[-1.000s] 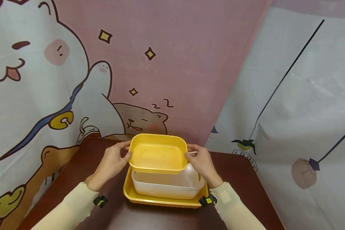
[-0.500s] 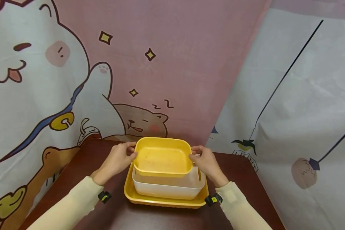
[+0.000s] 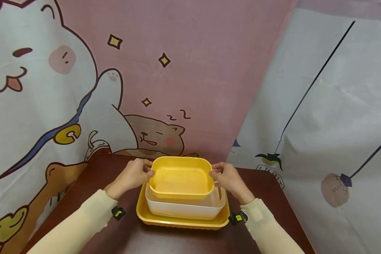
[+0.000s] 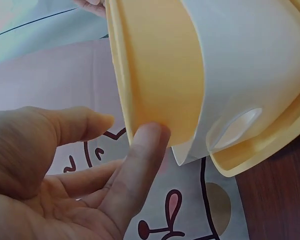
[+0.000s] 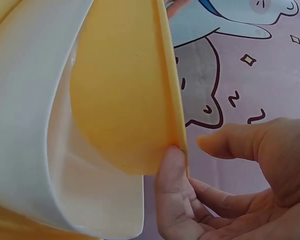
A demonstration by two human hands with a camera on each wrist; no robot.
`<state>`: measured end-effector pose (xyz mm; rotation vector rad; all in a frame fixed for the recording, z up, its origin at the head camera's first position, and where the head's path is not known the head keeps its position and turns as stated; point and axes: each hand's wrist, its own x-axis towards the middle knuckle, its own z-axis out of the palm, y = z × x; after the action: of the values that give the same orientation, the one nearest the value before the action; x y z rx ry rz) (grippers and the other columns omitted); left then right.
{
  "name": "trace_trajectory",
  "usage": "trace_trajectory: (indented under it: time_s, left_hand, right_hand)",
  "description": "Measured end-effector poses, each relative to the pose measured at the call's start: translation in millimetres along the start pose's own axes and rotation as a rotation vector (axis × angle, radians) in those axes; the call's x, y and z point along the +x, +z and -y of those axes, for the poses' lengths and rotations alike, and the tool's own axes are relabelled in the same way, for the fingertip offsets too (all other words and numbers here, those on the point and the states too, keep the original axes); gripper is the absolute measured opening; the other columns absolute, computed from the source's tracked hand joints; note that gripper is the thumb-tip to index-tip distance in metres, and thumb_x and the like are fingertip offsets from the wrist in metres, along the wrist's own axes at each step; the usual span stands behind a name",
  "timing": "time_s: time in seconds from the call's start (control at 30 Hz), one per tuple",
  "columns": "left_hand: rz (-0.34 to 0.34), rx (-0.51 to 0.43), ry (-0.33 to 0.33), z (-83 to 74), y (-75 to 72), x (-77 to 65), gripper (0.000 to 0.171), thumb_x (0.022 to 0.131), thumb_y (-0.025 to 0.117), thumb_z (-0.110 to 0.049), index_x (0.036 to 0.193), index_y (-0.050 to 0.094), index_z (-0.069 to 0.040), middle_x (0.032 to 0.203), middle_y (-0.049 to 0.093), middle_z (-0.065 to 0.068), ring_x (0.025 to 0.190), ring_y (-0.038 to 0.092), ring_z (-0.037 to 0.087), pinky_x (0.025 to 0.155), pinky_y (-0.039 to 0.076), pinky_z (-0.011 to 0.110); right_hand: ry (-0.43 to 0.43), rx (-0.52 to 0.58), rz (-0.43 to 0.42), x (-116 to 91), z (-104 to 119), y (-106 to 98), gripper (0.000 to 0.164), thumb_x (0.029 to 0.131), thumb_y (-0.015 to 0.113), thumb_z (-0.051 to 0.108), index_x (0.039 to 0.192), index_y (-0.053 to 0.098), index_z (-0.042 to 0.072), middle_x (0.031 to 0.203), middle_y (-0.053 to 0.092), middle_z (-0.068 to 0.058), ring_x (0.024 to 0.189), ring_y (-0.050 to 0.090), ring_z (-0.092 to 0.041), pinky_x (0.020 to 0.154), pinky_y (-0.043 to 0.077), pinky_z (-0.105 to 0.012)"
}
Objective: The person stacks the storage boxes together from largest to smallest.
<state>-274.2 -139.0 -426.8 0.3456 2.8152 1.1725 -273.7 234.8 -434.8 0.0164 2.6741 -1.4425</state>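
Observation:
In the head view a small yellow tray (image 3: 181, 178) is held level between both hands. My left hand (image 3: 131, 176) grips its left end, thumb at the rim and fingers under it. The right hand (image 3: 231, 179) pinches the opposite end the same way. Just below is a white plastic basket (image 3: 184, 210) with handle slots, sitting inside a larger yellow tray (image 3: 183, 223). Both wrist views show the underside of the small yellow tray (image 4: 165, 75) (image 5: 125, 90) dipping partly inside the rim of the white basket (image 4: 250, 65) (image 5: 25, 125).
The dark reddish-brown table (image 3: 139, 243) carries the stack. Behind it hangs a pink cartoon curtain (image 3: 203, 70), with a pale curtain (image 3: 336, 106) along the right side. Dark bands with small devices (image 3: 118, 213) sit at both wrists.
Both hands have brought the small yellow tray down and slightly right, closer over the white basket. The basket and larger tray have stayed in place.

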Motion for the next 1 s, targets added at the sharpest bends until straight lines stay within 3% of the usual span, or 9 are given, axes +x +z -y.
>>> trace_trajectory:
  time_s: [0.33,0.53,0.67,0.73,0.87,1.0]
  left_hand:
    - [0.089,-0.038,-0.080,-2.4,1.0,7.0,0.052,0.114,0.074,-0.022,0.153,0.067,0.011,0.125,0.083,0.022,0.080,0.081,0.016,0.079,0.073,0.035]
    - [0.118,-0.033,-0.104,-4.8,2.6,12.4,0.045,0.117,0.068,-0.023,0.148,0.072,0.010,0.111,0.084,0.018,0.077,0.078,0.016,0.074,0.069,0.029]
    - [0.136,-0.031,-0.119,-5.5,4.8,15.9,0.044,0.118,0.067,-0.023,0.146,0.072,0.010,0.118,0.084,0.021,0.084,0.083,0.019,0.079,0.073,0.035]
    - [0.144,-0.031,-0.122,-5.8,5.7,16.8,0.046,0.118,0.066,-0.024,0.147,0.071,0.011,0.128,0.083,0.024,0.089,0.086,0.021,0.083,0.075,0.039]
    - [0.154,-0.026,-0.126,-6.6,7.7,17.9,0.047,0.118,0.065,-0.025,0.146,0.071,0.012,0.131,0.082,0.026,0.092,0.087,0.024,0.083,0.075,0.039]
    - [0.156,-0.002,-0.130,-5.7,9.3,20.4,0.047,0.119,0.066,-0.026,0.147,0.072,0.011,0.129,0.083,0.024,0.090,0.086,0.023,0.082,0.075,0.038]
  right_hand:
    - [0.072,-0.030,0.048,5,-4,0,0.042,0.113,0.077,0.020,0.147,0.069,-0.004,0.136,0.076,-0.022,0.108,0.081,-0.028,0.087,0.075,-0.043]
    - [0.094,-0.042,0.093,7,-6,-2,0.042,0.114,0.076,0.022,0.148,0.069,-0.003,0.138,0.077,-0.021,0.113,0.080,-0.029,0.091,0.075,-0.047]
    - [0.103,-0.041,0.151,6,-6,-3,0.045,0.115,0.075,0.024,0.149,0.070,-0.005,0.140,0.077,-0.021,0.114,0.079,-0.030,0.092,0.075,-0.047]
    - [0.104,-0.043,0.173,5,-6,-3,0.044,0.116,0.074,0.025,0.147,0.071,-0.006,0.137,0.077,-0.022,0.111,0.078,-0.031,0.090,0.075,-0.045]
    - [0.108,-0.046,0.193,6,-6,-2,0.043,0.118,0.071,0.027,0.143,0.074,-0.007,0.126,0.077,-0.023,0.102,0.076,-0.030,0.086,0.075,-0.042]
    - [0.111,-0.065,0.193,6,-4,-2,0.044,0.119,0.069,0.030,0.137,0.075,-0.010,0.103,0.071,-0.019,0.089,0.072,-0.028,0.086,0.075,-0.042]
